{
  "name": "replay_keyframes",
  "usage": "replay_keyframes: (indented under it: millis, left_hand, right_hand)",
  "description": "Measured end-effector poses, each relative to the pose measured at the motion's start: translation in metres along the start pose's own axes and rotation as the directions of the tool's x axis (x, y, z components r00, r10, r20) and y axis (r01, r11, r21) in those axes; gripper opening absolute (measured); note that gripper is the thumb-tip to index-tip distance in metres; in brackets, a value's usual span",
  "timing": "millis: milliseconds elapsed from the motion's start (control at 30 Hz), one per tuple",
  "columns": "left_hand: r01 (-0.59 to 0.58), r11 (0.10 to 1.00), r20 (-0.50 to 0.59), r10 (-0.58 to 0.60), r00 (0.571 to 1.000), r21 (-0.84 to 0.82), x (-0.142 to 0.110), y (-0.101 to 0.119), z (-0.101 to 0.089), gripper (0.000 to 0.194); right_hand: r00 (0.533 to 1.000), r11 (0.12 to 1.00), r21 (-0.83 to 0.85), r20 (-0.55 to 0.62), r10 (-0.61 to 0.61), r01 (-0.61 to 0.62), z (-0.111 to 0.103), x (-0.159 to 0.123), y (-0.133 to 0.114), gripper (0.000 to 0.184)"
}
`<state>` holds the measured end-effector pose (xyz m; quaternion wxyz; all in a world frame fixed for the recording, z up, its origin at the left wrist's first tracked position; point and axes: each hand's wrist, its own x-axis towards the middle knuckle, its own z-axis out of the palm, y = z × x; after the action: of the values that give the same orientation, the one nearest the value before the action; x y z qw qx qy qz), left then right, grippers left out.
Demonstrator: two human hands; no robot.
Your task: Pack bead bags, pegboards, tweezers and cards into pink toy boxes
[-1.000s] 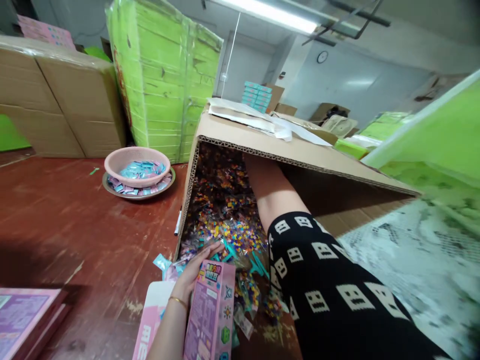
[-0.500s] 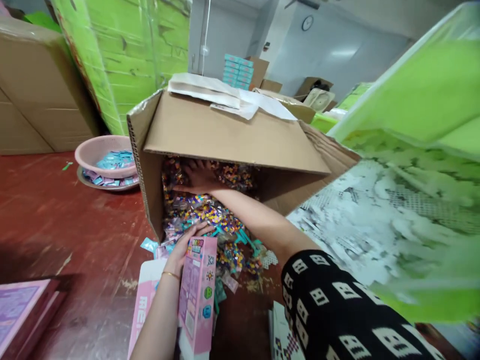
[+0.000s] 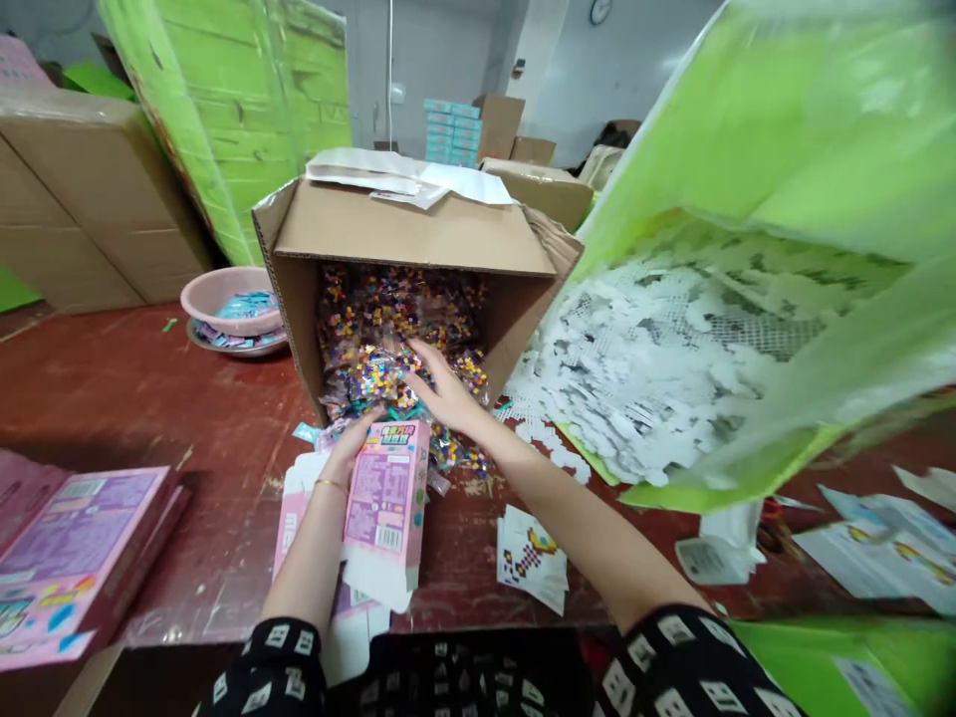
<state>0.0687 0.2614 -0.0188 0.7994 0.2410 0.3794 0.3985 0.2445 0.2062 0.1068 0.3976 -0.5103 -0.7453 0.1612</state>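
Note:
A cardboard box (image 3: 418,231) lies on its side on the red table, spilling clear packets of small coloured beads (image 3: 388,339). My right hand (image 3: 442,390) rests on the packets at the box mouth, fingers spread and open. My left hand (image 3: 345,446) holds the top of an upright pink printed carton (image 3: 384,493), fingers wrapped round its far edge. More flat pink cartons (image 3: 295,523) lie under it.
A pink basin (image 3: 224,297) of blue packets sits on a metal dish at the left. Stacked pink cartons (image 3: 71,553) lie front left. A green bag of white mesh pieces (image 3: 709,339) fills the right. Pattern cards (image 3: 530,558) lie near the table edge.
My right hand has come out from deep inside the box to its mouth. The view has pulled back and dropped, showing more of the table. The left hand stays on the pink carton.

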Motion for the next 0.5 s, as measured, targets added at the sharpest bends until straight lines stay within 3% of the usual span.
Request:
replay_keyframes:
  millis: [100, 200, 300, 367, 500]
  left_hand:
    - [0.072, 0.997, -0.033, -0.071, 0.997, 0.023, -0.005, 0.003, 0.006, 0.022]
    - [0.138, 0.990, -0.082, -0.135, 0.987, 0.032, -0.010, 0.008, 0.019, 0.019]
    - [0.119, 0.993, -0.134, -0.114, 0.984, 0.027, -0.020, 0.008, 0.034, 0.015]
    - [0.073, 0.997, -0.157, -0.068, 0.985, 0.025, -0.028, 0.005, 0.044, 0.014]
    - [-0.112, 0.994, -0.210, 0.109, 0.972, -0.002, -0.042, -0.009, 0.070, 0.016]
  right_hand:
    - [0.971, 0.931, 0.277, 0.044, 0.237, -0.240, -0.024, -0.115, 0.013, 0.051]
    - [0.925, 0.843, 0.383, 0.115, 0.361, -0.377, -0.036, -0.198, 0.027, 0.029]
    - [0.916, 0.823, 0.406, 0.115, 0.385, -0.397, -0.033, -0.242, 0.033, 0.021]
    - [0.913, 0.806, 0.432, 0.139, 0.384, -0.405, -0.024, -0.259, 0.033, 0.027]
    - [0.925, 0.724, 0.597, 0.090, 0.368, -0.346, 0.000, -0.280, 0.021, 0.069]
